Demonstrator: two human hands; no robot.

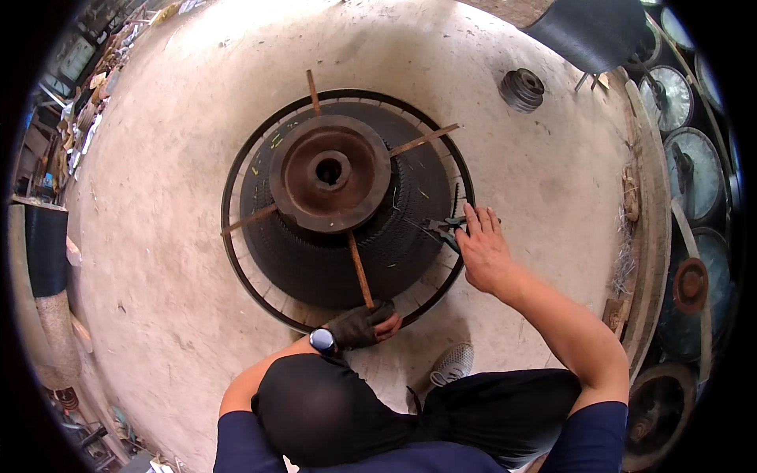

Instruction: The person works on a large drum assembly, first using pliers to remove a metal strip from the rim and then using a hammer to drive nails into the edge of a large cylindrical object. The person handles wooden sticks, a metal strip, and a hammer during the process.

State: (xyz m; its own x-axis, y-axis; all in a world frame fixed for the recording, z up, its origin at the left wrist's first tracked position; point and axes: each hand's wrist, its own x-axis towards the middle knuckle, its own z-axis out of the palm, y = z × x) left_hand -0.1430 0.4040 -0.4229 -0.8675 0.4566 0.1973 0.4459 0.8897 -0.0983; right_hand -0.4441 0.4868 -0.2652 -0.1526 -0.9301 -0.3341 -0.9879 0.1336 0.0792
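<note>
Head view: left hand [364, 325], gloved, presses black ring [233, 260] at near edge; right hand [482, 251] grips pliers [438, 229] at ring's right edge. Best keep ring steady, squeeze pliers slow

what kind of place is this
Probably a metal workshop: bare concrete floor, a rusty hub inside a wire-mesh cone, and round mesh discs stacked along the right edge.

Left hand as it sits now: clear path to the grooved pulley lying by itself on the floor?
Probably not. The gloved left hand rests on the near rim of the wheel frame; the pulley lies across the floor beyond the whole cone assembly.
</note>
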